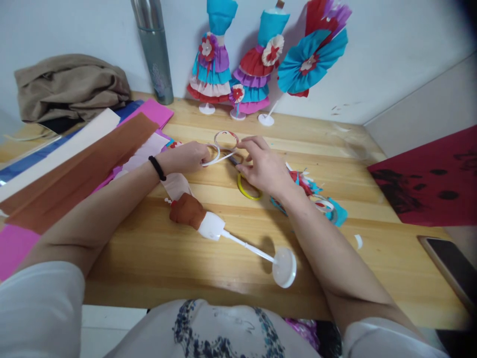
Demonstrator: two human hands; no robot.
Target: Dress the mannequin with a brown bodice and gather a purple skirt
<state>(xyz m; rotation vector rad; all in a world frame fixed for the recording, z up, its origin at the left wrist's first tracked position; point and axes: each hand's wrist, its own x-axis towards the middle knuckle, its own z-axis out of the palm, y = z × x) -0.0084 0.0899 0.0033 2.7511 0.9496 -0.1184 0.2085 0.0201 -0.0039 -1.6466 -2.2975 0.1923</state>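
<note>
My left hand (192, 157) is closed on a roll of white tape (213, 155) at the middle of the table. A white strip (224, 158) stretches from the roll to my right hand (260, 164), whose fingers are pinched on its end. Under and beside my right fingers lie dark-handled scissors (234, 159), partly hidden. A yellow ring (248, 189) lies just below that hand, and another tape roll (226, 140) lies above. Nearer to me, a small white dress form (212, 226) with a brown paper top (187, 211) lies on its side, its round base to the right.
Crepe paper sheets (85, 164) cover the left side. Along the wall stand a bottle (156, 59) and paper-dressed forms (212, 64). Paper scraps (305, 184) lie beside my right forearm. A phone (450, 263) and a red sheet (432, 179) are at the right.
</note>
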